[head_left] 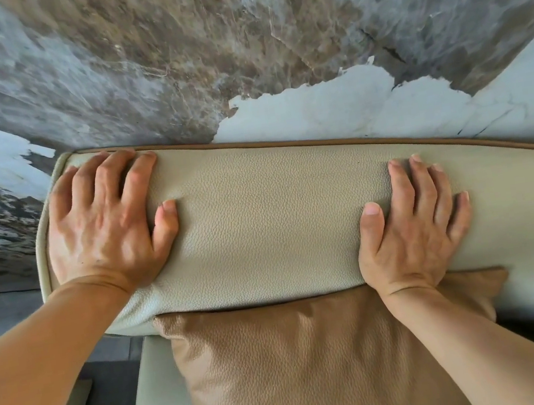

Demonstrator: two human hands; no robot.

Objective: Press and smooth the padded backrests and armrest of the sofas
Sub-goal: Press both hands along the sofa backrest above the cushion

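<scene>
Pressing backrest [271,215], tan cushion [317,361] below

Backrest [279,221] – cream pebbled leather, matt; cushion [317,361] – tan grained leather.

A tan leather cushion [317,361] leans below; a marbled, peeling wall [233,34] stands behind.
</scene>
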